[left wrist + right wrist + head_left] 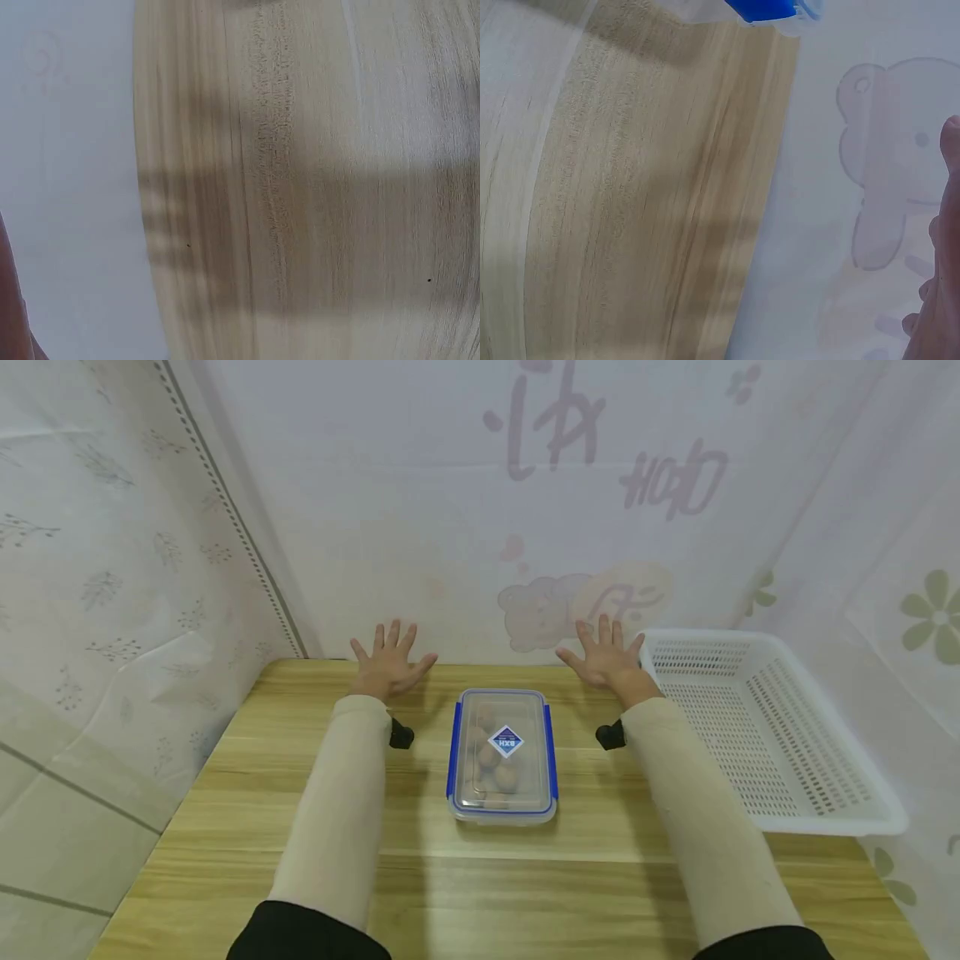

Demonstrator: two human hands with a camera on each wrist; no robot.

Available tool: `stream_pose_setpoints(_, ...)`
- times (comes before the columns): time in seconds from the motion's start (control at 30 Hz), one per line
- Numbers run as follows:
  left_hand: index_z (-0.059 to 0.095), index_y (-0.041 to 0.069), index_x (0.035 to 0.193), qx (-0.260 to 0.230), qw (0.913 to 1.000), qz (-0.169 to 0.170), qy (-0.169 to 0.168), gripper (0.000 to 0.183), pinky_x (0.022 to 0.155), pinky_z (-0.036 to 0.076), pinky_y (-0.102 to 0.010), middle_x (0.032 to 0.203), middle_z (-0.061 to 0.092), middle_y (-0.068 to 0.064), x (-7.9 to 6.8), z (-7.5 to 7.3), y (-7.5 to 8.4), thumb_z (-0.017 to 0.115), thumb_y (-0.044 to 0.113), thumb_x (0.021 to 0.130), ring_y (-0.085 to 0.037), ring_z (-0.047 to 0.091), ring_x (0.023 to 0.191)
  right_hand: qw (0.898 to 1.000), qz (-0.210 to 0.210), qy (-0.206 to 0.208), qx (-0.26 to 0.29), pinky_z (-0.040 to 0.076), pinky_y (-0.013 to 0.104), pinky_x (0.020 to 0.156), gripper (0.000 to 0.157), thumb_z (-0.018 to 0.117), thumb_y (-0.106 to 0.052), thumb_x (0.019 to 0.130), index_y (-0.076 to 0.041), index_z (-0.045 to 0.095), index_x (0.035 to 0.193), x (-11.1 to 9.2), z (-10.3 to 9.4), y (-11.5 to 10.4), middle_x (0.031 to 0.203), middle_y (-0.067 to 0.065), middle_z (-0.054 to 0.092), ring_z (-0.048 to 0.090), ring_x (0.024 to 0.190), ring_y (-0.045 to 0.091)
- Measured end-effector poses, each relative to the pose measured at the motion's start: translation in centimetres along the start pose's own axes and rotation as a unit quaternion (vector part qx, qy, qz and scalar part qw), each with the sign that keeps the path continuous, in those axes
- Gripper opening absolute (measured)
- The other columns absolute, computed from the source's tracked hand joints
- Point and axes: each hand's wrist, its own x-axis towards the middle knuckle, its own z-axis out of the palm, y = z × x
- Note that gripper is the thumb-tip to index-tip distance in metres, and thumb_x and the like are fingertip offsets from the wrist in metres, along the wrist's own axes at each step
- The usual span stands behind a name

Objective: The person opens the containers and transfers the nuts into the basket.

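Observation:
Between the two forearms lies a clear plastic food container with blue side clips, its lid on. Several rounded brown things show through the lid, partly behind a blue-and-white diamond label. My left hand, fingers spread, is past the container's far left corner and holds nothing. The right hand mirrors it beyond the far right corner, also spread and holding nothing, near the basket's rim. In the right wrist view, a blue clip of the container shows at the top.
A white perforated plastic basket stands at the right of the wooden table. Behind the table's far edge hangs a pale printed cloth, with more patterned cloth on both sides. Each wrist wears a small black camera.

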Motion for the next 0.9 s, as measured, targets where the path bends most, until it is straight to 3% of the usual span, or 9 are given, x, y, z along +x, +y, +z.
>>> stream_pose_setpoints(0.6, 0.003, 0.013, 0.164, 0.014, 0.9986, 0.043, -0.026, 0.080, 0.111, -0.020, -0.076, 0.168, -0.008, -0.020, -0.6, -0.2, -0.8, 0.024, 0.063, 0.106, -0.042, -0.011, 0.153, 0.998, -0.053, 0.017, -0.015, -0.012, 0.079, 0.112, 0.079, 0.024, -0.063, 0.106, -0.015, 0.002, 0.165, -1.7, -0.3, 0.0, 0.166, 0.025, -0.012, -0.010, 0.152, 0.046)
stream_pose_setpoints(0.9, 0.001, 0.011, 0.164, 0.005, 0.9979, 0.048, -0.042, 0.077, 0.114, -0.011, -0.078, 0.168, -0.006, -0.021, -1.7, 0.5, -0.4, 0.022, 0.060, 0.107, -0.043, -0.007, 0.153, 0.996, -0.084, 0.013, -0.015, -0.007, 0.082, 0.111, 0.081, 0.023, -0.065, 0.105, -0.014, 0.004, 0.165, -4.1, 0.2, -1.5, 0.167, 0.026, -0.007, -0.004, 0.152, 0.048)
